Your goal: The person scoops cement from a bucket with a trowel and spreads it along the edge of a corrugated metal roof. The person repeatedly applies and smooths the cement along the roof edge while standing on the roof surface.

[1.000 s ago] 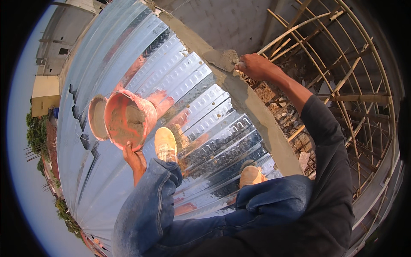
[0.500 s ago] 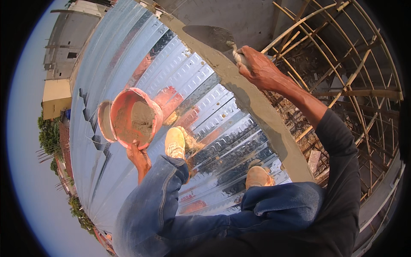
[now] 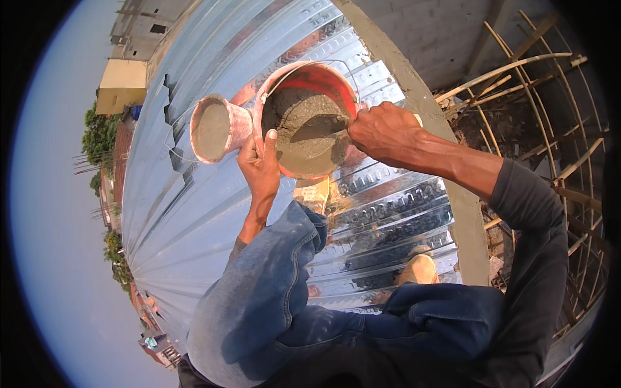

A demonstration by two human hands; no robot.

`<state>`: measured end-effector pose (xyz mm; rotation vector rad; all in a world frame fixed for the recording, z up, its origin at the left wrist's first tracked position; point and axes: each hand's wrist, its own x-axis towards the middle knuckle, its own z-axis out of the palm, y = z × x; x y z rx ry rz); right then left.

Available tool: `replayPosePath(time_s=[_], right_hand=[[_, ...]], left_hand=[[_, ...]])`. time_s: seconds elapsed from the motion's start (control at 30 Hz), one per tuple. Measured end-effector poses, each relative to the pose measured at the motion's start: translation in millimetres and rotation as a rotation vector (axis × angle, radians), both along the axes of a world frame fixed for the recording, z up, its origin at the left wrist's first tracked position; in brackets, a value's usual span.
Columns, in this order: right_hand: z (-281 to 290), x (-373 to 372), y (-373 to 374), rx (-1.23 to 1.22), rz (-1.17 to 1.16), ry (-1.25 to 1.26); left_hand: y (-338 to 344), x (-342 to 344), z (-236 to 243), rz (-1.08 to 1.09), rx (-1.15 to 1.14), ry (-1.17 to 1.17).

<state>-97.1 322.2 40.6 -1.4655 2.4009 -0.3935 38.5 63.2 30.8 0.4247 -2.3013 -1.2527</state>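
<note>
My left hand (image 3: 260,169) grips the rim of a red, mortar-caked bucket (image 3: 354,97), its thumb along the near left edge. The bucket tilts toward me, with wet grey mortar (image 3: 304,107) inside and a thin wire handle across its mouth. My right hand (image 3: 386,134) is closed round the handle of a trowel (image 3: 318,128), which its fingers mostly hide. The trowel's blade lies in the mortar, partly covered. Against the bucket's left side is a smaller pinkish pail (image 3: 240,123), also holding grey mortar.
Shiny corrugated metal sheeting (image 3: 362,249) lies under my feet. A mortar-topped wall edge (image 3: 471,239) runs along its right side. Beyond that, bamboo scaffolding (image 3: 527,84) stands over a drop with rubble. My shoe (image 3: 419,268) rests on the sheeting near the edge; buildings stand left.
My right hand has brought the trowel from the mortared wall edge back into the bucket. My left hand has raised the bucket and shifted it right, with the smaller pail beside it.
</note>
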Motion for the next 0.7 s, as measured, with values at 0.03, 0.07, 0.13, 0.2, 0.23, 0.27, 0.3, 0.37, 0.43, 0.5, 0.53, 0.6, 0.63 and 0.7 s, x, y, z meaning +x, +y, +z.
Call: replayPosePath(time_s=[0.03, 0.07, 0.13, 0.2, 0.23, 0.27, 0.3, 0.37, 0.43, 0.5, 0.53, 0.6, 0.63, 0.7], right_hand=[[-0.4, 2.1, -5.7, 0.016, 0.018, -0.022], [-0.4, 3.9, -8.5, 0.049, 0.060, -0.079], [-0.5, 3.4, -13.7, 0.022, 0.046, -0.223], [-14.4, 0.0, -17.9, -0.089, 0.035, -0.396], [-26.8, -1.5, -18.7, -0.164, 0.056, -0.464], [-34.6, -2.4, -16.3, -0.234, 0.070, -0.534], [-42.1, -2.7, -14.5, -0.306, 0.084, -0.603], [-32.3, -3.7, -9.4, -0.180, -0.001, -0.971], [-29.8, -3.7, 10.8, -0.132, -0.117, -1.223], [-31.0, 7.0, 29.6, -0.212, -0.214, -1.373], [-30.5, 10.0, 38.9, -0.250, -0.221, -1.396], [-22.8, 15.6, 46.5, -0.304, -0.283, -1.374], [-18.9, 17.5, 52.6, -0.323, -0.326, -1.358], [-13.0, 15.9, 71.5, -0.363, -0.512, -1.284]], left_hand=[[1.5, -2.7, -0.5, -0.007, -0.002, 0.001], [3.1, -5.9, -1.6, -0.016, -0.002, 0.003], [-1.0, -9.8, 3.5, -0.036, -0.033, 0.014], [-1.1, -4.7, 12.0, -0.001, -0.015, 0.008], [0.1, -4.0, 13.1, 0.010, 0.003, 0.009], [-1.0, -3.9, 10.7, 0.017, -0.019, 0.006], [-2.6, -4.4, 8.6, 0.024, -0.044, 0.003], [-7.2, -1.6, 7.0, 0.043, -0.070, 0.008], [-2.2, -8.3, -2.2, 0.027, -0.015, 0.034], [2.1, -11.5, -6.4, 0.046, 0.149, -0.006], [-2.5, -12.4, -5.8, 0.060, 0.198, -0.012], [-24.7, -0.1, 7.0, 0.119, 0.228, -0.016], [-34.0, 3.7, 6.1, 0.134, 0.245, -0.007], [-50.0, 9.1, -0.5, 0.157, 0.276, -0.004]])
